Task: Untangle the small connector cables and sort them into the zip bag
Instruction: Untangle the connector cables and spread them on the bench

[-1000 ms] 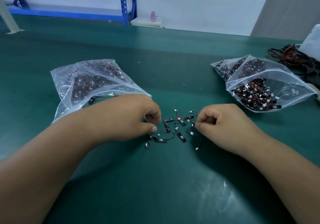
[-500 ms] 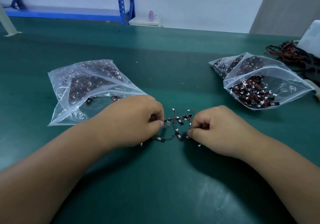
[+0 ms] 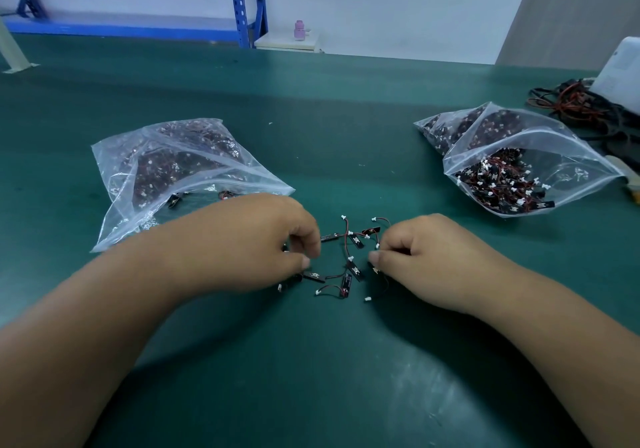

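Note:
A small tangle of connector cables (image 3: 348, 257), black tabs with red wires and white plugs, lies on the green table between my hands. My left hand (image 3: 249, 240) is curled at the pile's left edge, its fingertips pinched on a cable there. My right hand (image 3: 429, 257) is curled at the pile's right edge, thumb and forefinger pinched on a cable end. A clear zip bag (image 3: 180, 174) full of cables lies at the left, its mouth toward my left hand. A second zip bag (image 3: 540, 157) with cables lies open at the right.
A heap of thicker black and red wires (image 3: 575, 105) and a white device (image 3: 620, 70) sit at the far right edge. Blue shelving (image 3: 247, 4) and a small pink bottle (image 3: 299, 30) stand beyond the table's far edge.
Both hands stay pinched on the pile. The cables between them have spread slightly, and one cable now lies loose at the pile's near side.

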`<move>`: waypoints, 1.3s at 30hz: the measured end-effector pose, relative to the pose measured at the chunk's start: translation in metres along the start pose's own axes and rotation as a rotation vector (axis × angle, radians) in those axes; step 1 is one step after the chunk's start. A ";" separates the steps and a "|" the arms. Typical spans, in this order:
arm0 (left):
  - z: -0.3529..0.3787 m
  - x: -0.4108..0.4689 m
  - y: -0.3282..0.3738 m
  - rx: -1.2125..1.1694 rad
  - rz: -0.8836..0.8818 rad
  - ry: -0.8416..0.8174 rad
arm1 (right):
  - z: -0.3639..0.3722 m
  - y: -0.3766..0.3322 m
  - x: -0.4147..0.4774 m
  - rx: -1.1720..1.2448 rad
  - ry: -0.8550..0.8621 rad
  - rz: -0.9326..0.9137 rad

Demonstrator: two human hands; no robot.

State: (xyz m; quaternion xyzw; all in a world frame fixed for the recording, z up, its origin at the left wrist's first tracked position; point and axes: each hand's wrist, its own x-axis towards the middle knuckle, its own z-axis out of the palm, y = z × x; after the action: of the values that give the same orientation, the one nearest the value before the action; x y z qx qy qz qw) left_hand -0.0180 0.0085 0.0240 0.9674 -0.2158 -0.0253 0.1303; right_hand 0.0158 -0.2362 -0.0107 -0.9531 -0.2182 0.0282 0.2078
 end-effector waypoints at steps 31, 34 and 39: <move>-0.006 -0.004 -0.006 0.016 -0.006 -0.184 | 0.004 -0.005 -0.004 -0.018 -0.028 0.016; -0.004 -0.004 -0.004 0.015 -0.034 -0.222 | 0.003 -0.004 -0.002 0.012 -0.036 0.039; -0.003 -0.003 -0.004 0.055 -0.072 -0.194 | 0.006 -0.004 -0.002 0.028 0.100 0.063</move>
State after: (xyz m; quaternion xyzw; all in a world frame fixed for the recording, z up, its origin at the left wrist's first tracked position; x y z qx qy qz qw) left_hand -0.0188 0.0146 0.0258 0.9707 -0.1931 -0.1175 0.0812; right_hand 0.0116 -0.2315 -0.0147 -0.9567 -0.1769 -0.0097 0.2310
